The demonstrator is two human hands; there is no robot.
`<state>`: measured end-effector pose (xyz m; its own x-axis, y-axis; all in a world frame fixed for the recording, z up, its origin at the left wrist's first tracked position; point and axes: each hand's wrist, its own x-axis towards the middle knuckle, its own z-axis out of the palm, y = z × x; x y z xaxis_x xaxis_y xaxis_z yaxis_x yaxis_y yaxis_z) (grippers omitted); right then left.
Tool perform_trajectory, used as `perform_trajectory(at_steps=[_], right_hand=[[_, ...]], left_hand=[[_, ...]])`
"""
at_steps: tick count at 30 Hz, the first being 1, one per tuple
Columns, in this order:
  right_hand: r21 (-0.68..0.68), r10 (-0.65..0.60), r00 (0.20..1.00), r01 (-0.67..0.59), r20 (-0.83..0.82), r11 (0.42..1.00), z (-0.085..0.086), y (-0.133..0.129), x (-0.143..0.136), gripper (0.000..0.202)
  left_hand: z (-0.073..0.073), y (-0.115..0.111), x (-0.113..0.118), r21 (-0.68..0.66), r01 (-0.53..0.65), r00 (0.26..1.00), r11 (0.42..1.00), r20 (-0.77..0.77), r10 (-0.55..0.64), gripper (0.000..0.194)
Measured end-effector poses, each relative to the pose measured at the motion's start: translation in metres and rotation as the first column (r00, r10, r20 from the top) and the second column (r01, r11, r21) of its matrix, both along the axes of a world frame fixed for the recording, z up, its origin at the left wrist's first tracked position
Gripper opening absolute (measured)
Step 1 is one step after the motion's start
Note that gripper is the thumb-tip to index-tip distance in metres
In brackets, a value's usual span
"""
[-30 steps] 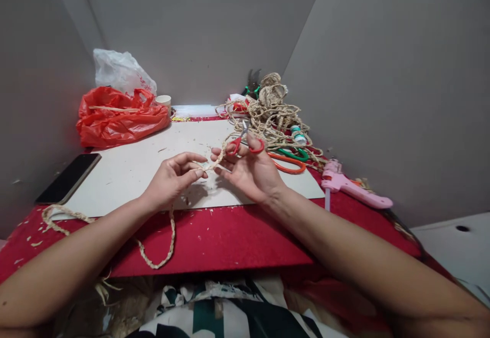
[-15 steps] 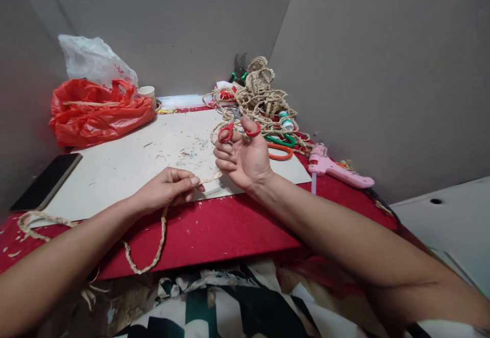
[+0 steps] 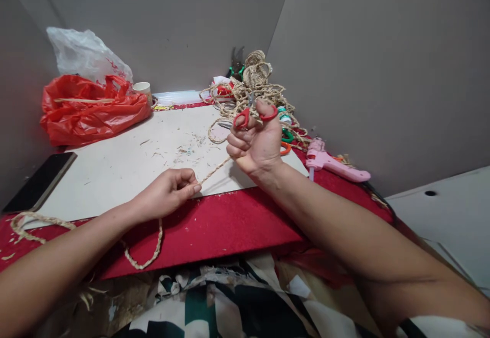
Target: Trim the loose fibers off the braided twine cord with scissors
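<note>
My left hand (image 3: 168, 193) pinches a braided straw rope (image 3: 151, 254) at the near edge of a white board (image 3: 126, 167). Behind the fingers the rope droops over the red table edge in a loop. A thin strand (image 3: 215, 168) runs taut from those fingers up to my right hand (image 3: 255, 144), which is closed on it. Small red-handled scissors (image 3: 253, 113) hang on that hand's thumb and a finger, blades pointing away.
A heap of straw rope (image 3: 254, 90) sits at the back right, with green and orange scissors beside it. A pink glue gun (image 3: 334, 165) lies right. A red plastic bag (image 3: 88, 108), a white bag, a paper cup (image 3: 143, 89) and a dark phone (image 3: 36, 182) stand left.
My hands have drawn apart: the right one rose and moved back with the scissors, the left one dropped toward the board's near edge. The strand between them is now stretched.
</note>
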<state>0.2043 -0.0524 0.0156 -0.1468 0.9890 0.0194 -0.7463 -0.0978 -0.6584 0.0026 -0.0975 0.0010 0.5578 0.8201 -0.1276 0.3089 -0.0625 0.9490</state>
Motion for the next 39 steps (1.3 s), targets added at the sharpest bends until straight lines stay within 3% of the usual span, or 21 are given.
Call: perform_trajectory(at_steps=[3,6,9,12,20,25,28,32,35,37,39], right_hand=[[-0.02,-0.066,0.997,0.067,0.036,0.998,-0.002,0.004,-0.001,0.048],[-0.008,-0.067,0.998,0.067,0.018,0.998,-0.005,0.004,-0.004,0.047],[-0.009,-0.05,0.999,0.05,0.009,0.999,-0.005,0.002,-0.006,0.047],[-0.007,-0.065,0.998,0.065,0.022,0.998,-0.003,-0.001,-0.006,0.047],[0.049,-0.141,0.983,0.136,0.116,0.989,0.003,0.005,0.004,0.048],[0.084,-0.191,0.967,0.179,0.167,0.98,0.001,0.008,0.009,0.048],[0.086,-0.178,0.972,0.166,0.154,0.982,0.003,0.007,0.01,0.048],[0.043,-0.175,0.973,0.17,0.151,0.984,0.007,0.007,0.012,0.048],[-0.023,-0.212,0.967,0.218,0.14,0.976,0.006,0.008,0.01,0.048],[-0.076,-0.231,0.967,0.24,0.108,0.968,0.003,0.008,0.007,0.047],[-0.108,-0.231,0.971,0.238,0.068,0.965,0.001,0.008,0.002,0.047]], left_hand=[[0.0,0.0,0.0,0.03,-0.04,0.999,0.999,0.007,0.039,0.022],[0.001,0.005,-0.004,-0.139,-0.034,0.996,0.99,0.073,0.045,0.022],[-0.001,0.011,-0.009,-0.335,0.031,0.987,0.942,0.159,0.024,0.018],[-0.004,0.014,-0.011,-0.432,0.103,0.984,0.896,0.176,-0.028,0.019],[0.007,0.01,-0.01,-0.349,0.145,0.982,0.926,0.161,-0.093,0.018],[0.002,0.015,-0.012,-0.458,0.187,0.962,0.869,0.266,-0.067,0.013],[0.0,0.017,-0.013,-0.474,0.203,0.966,0.857,0.241,-0.095,0.012],[0.006,0.013,-0.01,-0.354,0.225,0.974,0.908,0.069,-0.215,0.015],[0.012,0.004,-0.007,-0.043,0.259,0.945,0.965,-0.194,-0.262,0.018],[0.013,-0.003,-0.006,0.239,0.27,0.882,0.933,-0.449,-0.14,0.019],[0.013,-0.008,-0.007,0.423,0.3,0.779,0.855,-0.626,0.036,0.019]])
